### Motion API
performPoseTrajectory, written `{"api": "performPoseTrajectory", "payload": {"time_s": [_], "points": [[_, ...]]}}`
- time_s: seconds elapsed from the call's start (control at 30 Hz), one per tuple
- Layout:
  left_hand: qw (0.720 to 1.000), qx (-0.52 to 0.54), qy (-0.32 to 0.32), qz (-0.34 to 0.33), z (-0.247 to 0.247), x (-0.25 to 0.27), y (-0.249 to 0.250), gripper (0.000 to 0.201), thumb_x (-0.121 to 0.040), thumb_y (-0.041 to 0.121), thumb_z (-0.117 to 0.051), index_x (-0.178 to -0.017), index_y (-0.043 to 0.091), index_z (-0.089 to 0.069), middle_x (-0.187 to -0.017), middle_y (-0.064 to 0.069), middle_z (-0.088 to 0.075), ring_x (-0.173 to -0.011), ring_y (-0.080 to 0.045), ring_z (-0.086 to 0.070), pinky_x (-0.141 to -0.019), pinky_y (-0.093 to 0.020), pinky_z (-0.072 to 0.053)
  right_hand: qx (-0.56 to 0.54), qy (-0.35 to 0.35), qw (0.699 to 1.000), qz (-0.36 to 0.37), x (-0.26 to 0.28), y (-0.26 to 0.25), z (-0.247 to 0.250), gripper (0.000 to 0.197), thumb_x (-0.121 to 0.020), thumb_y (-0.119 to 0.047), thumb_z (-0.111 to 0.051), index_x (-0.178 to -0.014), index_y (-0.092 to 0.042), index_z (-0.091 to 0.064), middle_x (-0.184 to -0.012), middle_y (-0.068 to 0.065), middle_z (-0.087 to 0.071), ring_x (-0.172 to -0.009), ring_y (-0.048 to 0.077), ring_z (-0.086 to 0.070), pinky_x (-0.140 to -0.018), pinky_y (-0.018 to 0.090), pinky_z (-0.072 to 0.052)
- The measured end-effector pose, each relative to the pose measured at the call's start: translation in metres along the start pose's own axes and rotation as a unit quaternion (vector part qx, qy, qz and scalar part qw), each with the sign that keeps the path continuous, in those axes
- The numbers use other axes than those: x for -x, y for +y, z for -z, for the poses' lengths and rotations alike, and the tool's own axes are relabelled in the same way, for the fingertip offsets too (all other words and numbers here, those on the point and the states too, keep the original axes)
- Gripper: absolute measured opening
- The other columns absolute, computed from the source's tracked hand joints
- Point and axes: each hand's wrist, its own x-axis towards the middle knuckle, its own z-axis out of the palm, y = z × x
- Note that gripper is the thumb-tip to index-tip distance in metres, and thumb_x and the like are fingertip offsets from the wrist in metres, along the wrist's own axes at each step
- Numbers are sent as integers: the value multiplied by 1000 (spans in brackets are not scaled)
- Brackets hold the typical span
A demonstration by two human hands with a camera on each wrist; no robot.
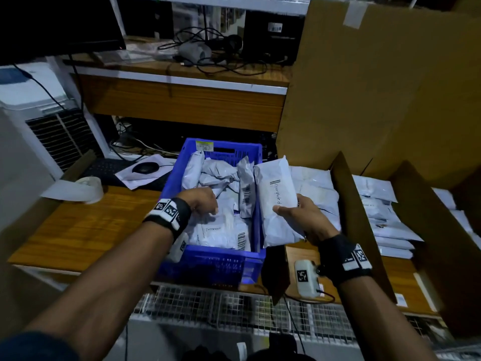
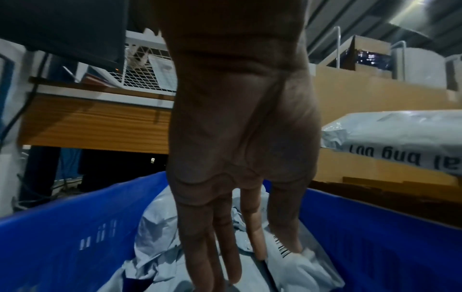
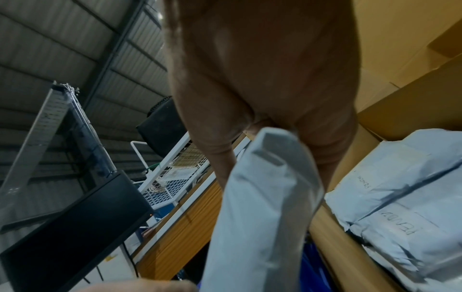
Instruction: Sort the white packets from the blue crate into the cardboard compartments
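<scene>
The blue crate sits on the wooden table, filled with several white packets. My left hand reaches down into it, and its straight fingers touch the packets near a barcode label. My right hand grips one white packet with handwriting on it, lifted above the crate's right rim. In the right wrist view this packet hangs from my right hand and hides the fingertips. To the right stand cardboard compartments, and more packets lie in them.
A tall cardboard wall rises behind the compartments. Left of the crate are a tape roll, a keyboard and a mouse. A dark monitor stands at the top left. Wire mesh runs along the table's front.
</scene>
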Motion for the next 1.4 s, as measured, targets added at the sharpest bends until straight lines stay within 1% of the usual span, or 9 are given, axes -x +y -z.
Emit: {"api": "performPoseTrajectory", "payload": {"time_s": [0.3,0.5,0.7,0.8,0.87,1.03,1.2,1.33,1.4], "points": [[999,-16,14,-41,-16,-56,55,29,-95,35,-78,-103,7,-77,-97,-8,-78,-76,-23,-70,-69,-32,-58,-35,8,999,-5,-20,7,6,23,-97,-6,-73,-117,-17,-69,-117,3,-77,-107,22,-74,-95,39,-59],[999,-28,13,-30,-46,-106,82,36,-99,28,-68,-121,0,-63,-126,-21,-69,-112,-37,-70,-76,-31,-51,-69,17,997,-18,-26,18,11,37,-97,-6,-73,-133,-11,-63,-124,4,-76,-111,21,-74,-101,44,-59],[996,76,24,36,-64,-137,77,99,-100,32,-66,-163,-7,-1,-152,-29,-49,-131,-42,-59,-95,-42,-54,-80,6,997,-20,-26,23,20,42,-97,-12,-76,-135,-17,-58,-127,-1,-74,-113,15,-73,-103,42,-58],[981,188,9,37,-67,-141,71,77,-91,30,-74,-151,2,-36,-116,-23,-66,-93,-34,-69,-73,-38,-54,-99,4,995,-25,-28,26,24,46,-97,-14,-76,-138,-18,-57,-130,-2,-73,-116,16,-72,-105,43,-57],[965,259,-45,17,-68,-138,67,30,-80,32,-67,-99,14,-53,-68,-5,-46,-50,-19,-38,-53,-29,-27,-115,7,993,-24,-30,25,27,46,-98,-11,-74,-140,-15,-56,-132,1,-73,-118,17,-72,-106,43,-56],[873,480,-80,17,-62,-121,65,35,-82,45,-61,-64,30,-35,-67,5,-21,-54,-15,-12,-61,-34,-4,-148,8,989,-17,-29,18,35,41,-101,-6,-68,-140,-10,-56,-131,4,-73,-116,20,-73,-102,40,-58],[881,466,-73,-26,-65,-115,60,75,-70,88,-75,-118,30,-66,-98,-1,-61,-85,-19,-58,-78,-34,-44,-149,14,989,-10,-27,14,37,38,-101,-7,-68,-137,-10,-58,-128,5,-75,-116,25,-73,-104,49,-57],[887,457,-21,-61,-60,-109,63,49,-90,53,-79,-114,14,-60,-80,-6,-47,-59,-20,-42,-54,-37,-26,-141,17,990,-5,-24,11,34,39,-101,-7,-68,-138,-9,-58,-129,5,-75,-116,23,-73,-105,47,-57],[882,463,4,-83,-52,-103,60,23,-103,25,-64,-120,10,-65,-100,-12,-73,-82,-35,-72,-66,-49,-55,-149,16,989,-3,-24,8,33,39,-101,-5,-68,-138,-9,-58,-130,7,-74,-115,23,-73,-103,42,-58]]}}
